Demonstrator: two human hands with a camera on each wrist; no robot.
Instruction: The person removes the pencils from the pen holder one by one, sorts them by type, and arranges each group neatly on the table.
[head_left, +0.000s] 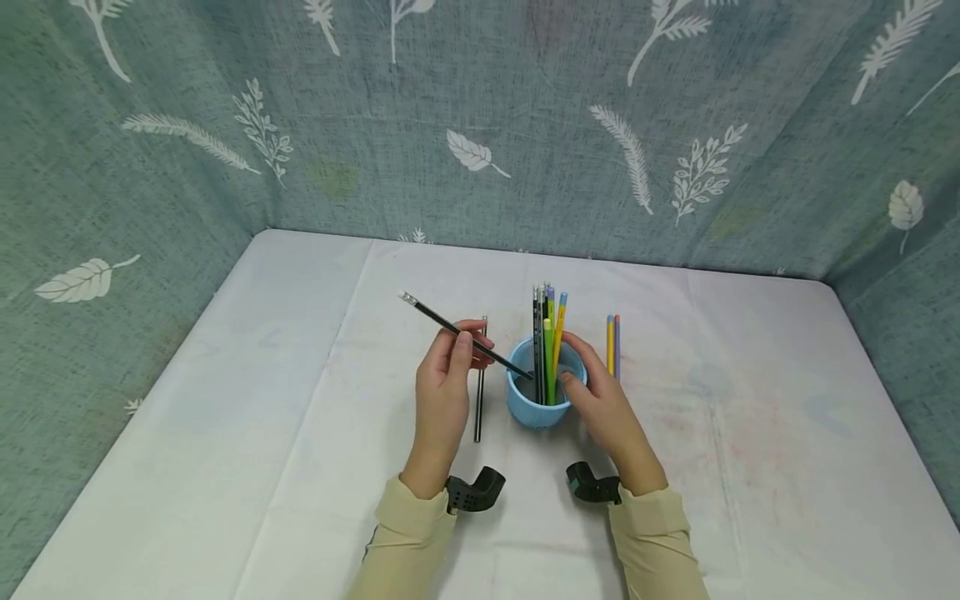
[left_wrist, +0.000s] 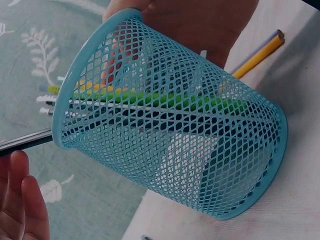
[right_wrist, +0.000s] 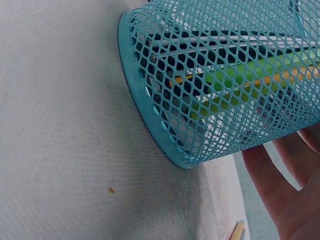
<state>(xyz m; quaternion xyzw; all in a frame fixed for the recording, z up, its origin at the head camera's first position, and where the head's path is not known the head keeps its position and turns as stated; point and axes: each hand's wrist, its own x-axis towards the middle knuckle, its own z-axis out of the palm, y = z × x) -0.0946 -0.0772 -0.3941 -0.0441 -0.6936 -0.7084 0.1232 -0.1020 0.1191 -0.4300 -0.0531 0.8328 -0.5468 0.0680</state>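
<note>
Head view: my left hand (head_left: 444, 377) pinches a black pencil (head_left: 433, 314), tip inside the blue mesh cup (head_left: 534, 415). My right hand (head_left: 606, 404) clamps the cup's rim. Another dark pencil (head_left: 479, 408) lies left of it.

Left wrist: pencil slants over the rim.

Right wrist: green pencils (right_wrist: 240, 73) show through the mesh; my fingers touch the outer wall.
</note>
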